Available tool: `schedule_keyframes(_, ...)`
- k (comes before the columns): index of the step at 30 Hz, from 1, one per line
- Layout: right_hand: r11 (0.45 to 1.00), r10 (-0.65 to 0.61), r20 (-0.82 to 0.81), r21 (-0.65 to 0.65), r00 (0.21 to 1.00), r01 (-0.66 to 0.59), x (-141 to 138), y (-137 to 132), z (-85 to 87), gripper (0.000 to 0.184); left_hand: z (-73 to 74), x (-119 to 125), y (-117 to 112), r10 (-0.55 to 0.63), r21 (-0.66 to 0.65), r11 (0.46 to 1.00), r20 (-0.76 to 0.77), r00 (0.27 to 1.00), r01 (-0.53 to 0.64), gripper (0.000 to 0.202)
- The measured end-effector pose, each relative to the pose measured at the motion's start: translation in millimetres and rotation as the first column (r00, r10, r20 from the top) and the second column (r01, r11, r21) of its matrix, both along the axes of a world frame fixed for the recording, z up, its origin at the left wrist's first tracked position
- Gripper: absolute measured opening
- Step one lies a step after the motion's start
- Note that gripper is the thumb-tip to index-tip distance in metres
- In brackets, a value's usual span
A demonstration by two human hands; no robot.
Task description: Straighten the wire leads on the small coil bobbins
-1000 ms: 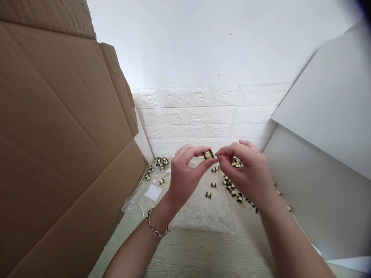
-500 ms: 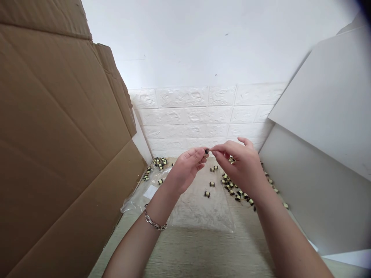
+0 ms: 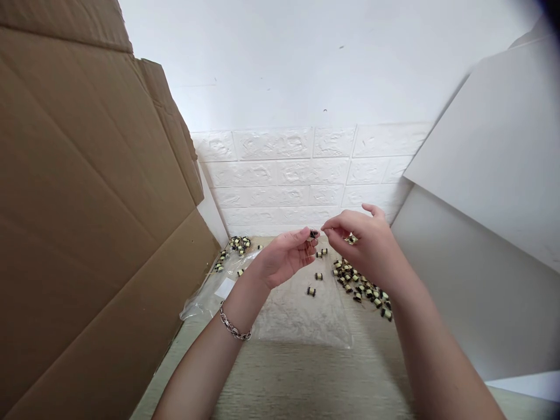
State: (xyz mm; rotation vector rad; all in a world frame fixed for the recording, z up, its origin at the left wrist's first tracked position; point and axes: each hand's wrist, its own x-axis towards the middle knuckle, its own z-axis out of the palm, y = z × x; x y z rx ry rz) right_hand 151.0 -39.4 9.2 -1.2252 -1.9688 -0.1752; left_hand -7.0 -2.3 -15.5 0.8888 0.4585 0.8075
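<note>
While the left hand [image 3: 282, 262] has rolled palm-up since a second ago, its grip stays closed on one small coil [image 3: 313, 234], not set down | right hand [image 3: 365, 251]: fingertips pinched just beside the coil, grip cannot be told | loose coils [image 3: 359, 289] scattered on the counter [image 3: 306, 379] below

Bright, even light; wide-angle bend at the sides.
The white wall [image 3: 306, 70] shows no glare, and a soft shadow covers the table [image 3: 284, 379] at its near edge. The cardboard [image 3: 87, 204] and white panel [image 3: 503, 146] bow outward, a dark blur fills the view's top right corner, and the small part [image 3: 312, 234] is too tiny to resolve.
</note>
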Motion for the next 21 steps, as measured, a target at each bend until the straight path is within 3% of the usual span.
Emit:
schedule_keyframes(10, 0.985, 0.080, -0.004, 0.156, 0.997, -0.079, -1, 1, -0.5, 0.008, 0.5, -4, -2, -0.135, 0.005, 0.991, 0.078, 0.988, 0.135, 0.024)
schedule_keyframes(17, 0.983, 0.123, -0.025, 0.141, 0.992, -0.118, -9, 10, -8.5, 0.010, 0.7, -7, 1, -0.109, -0.014, 0.994, 0.081, 0.991, 0.111, 0.023)
schedule_keyframes(21, 0.991, 0.069, -0.087, 0.122, 0.994, -0.058, -9, 16, -12.0, 0.008, 3.9, -10, 4, -0.122, -0.009, 0.992, 0.052, 0.991, 0.123, 0.033)
